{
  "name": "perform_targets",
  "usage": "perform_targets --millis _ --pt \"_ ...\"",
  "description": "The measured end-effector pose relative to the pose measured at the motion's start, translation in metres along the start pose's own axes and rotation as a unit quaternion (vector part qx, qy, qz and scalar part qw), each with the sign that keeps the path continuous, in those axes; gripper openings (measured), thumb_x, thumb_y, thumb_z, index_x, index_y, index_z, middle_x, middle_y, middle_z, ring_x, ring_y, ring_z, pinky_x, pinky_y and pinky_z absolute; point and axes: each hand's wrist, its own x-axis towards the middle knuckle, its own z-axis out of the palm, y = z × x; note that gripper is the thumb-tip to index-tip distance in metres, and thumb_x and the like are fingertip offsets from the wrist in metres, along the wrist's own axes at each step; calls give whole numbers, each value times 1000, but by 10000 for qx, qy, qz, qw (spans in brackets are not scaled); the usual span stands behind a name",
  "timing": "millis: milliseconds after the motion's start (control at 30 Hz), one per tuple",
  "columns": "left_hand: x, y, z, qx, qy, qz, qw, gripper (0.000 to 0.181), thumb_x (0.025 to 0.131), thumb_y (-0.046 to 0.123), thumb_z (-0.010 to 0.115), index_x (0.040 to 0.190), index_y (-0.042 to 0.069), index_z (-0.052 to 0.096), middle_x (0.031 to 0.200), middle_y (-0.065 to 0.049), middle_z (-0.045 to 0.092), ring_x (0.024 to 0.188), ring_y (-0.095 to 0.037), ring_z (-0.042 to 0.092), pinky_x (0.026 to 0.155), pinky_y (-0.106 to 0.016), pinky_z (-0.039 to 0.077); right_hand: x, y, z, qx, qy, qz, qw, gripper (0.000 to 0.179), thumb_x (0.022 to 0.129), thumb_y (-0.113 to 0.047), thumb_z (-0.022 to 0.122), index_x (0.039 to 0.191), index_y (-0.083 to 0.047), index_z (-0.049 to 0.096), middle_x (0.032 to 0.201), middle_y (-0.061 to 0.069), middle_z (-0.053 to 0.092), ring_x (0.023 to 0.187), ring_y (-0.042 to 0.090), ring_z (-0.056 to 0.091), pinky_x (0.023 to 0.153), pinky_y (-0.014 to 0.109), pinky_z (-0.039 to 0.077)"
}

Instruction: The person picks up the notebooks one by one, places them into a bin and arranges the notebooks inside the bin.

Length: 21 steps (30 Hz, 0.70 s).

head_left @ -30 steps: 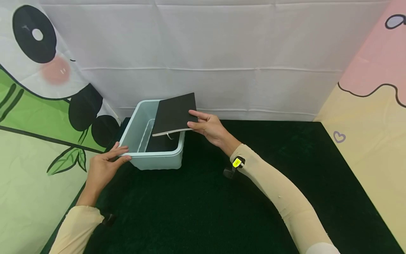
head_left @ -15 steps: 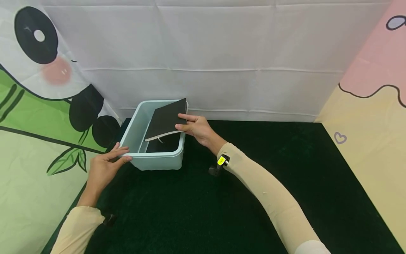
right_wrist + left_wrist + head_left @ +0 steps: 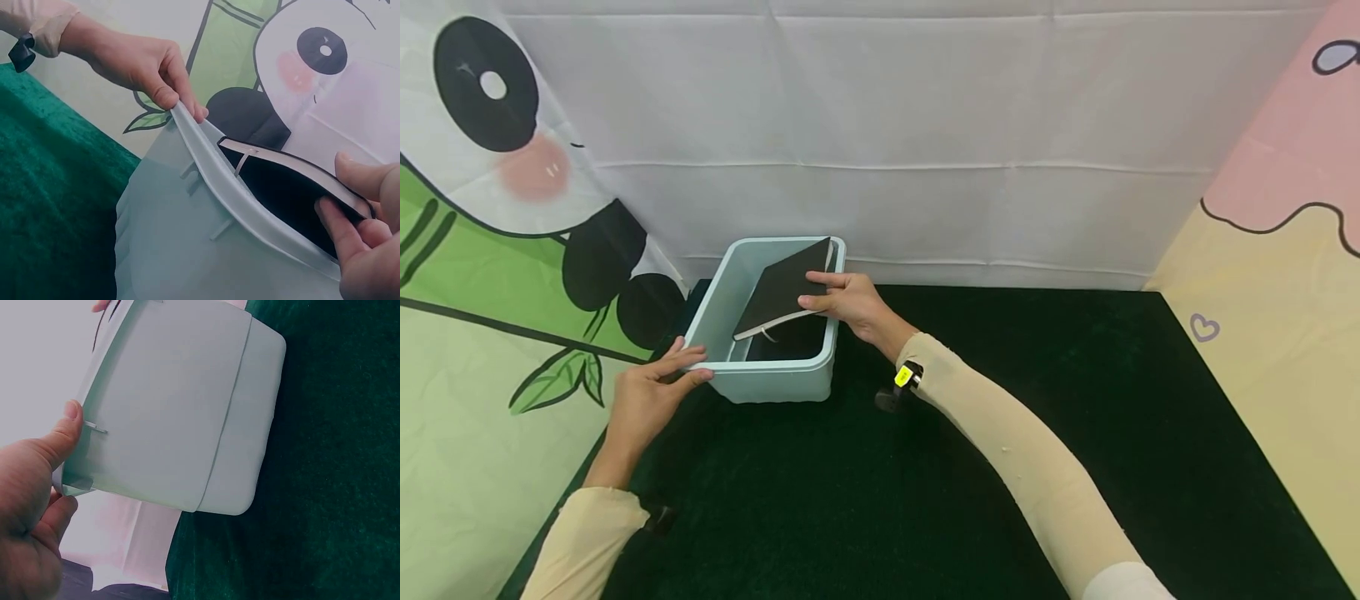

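A pale blue plastic storage bin [image 3: 771, 383] stands near the back left of the dark green cloth. My left hand [image 3: 647, 400] pinches its rim at the near left corner, with the thumb outside, as the left wrist view shows too. My right hand [image 3: 857, 308] holds a black notebook [image 3: 778, 287] by its right side, thumb on top and fingers beneath in the right wrist view. The notebook tilts within the bin's opening, its left edge lower, and a pale ribbon [image 3: 244, 161] hangs from its pages. Below it in the bin lies another black flat item [image 3: 790, 343], mostly covered.
Dark green cloth [image 3: 880, 483] spreads in front and to the right of the bin. A white curtain [image 3: 925, 125] rises close behind it. Printed cartoon sheets hang at the left [image 3: 482, 275] and right [image 3: 1285, 317].
My right hand has moved left and slightly down with the notebook, bringing it from above the bin's right side into the opening. The left hand stays on the rim.
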Motion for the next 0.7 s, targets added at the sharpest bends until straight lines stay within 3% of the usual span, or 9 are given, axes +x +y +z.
perform_targets --millis 200,367,533,633,700 --pt "0 1 1 15 50 30 10000 39 91 31 79 121 6 76 132 -13 68 143 -17 45 109 -62 39 5 4 5 -253 -21 -3 9997 52 85 -5 83 134 -10 68 154 18 49 118 22 68 96 31 56" --pt "-1 2 1 -27 78 164 9998 39 91 29 79 121 5 75 131 -15 68 143 -18 45 109 -65 37 7 3 9 -406 62 -18 9992 52 83 -5 85 132 -9 69 144 21 57 105 19 73 95 33 57" --pt "-2 2 2 -11 98 184 9998 38 91 29 79 121 6 75 132 -15 67 142 -19 45 109 -64 37 7 1 10 -736 126 45 9972 53 82 -7 86 132 -10 69 116 15 70 96 16 75 91 31 58" --pt "-2 3 2 9 99 160 9998 38 91 29 79 121 6 75 131 -15 67 142 -20 46 108 -65 38 7 1 12 -845 120 37 9963 52 82 -6 86 132 -9 70 96 10 71 94 18 76 88 31 59" --pt "-1 3 3 31 106 170 9998 38 91 29 79 121 6 76 131 -15 68 142 -20 46 108 -62 39 7 0 13 -836 83 30 9965 52 82 -5 85 132 -8 69 92 8 71 95 20 76 87 31 60"
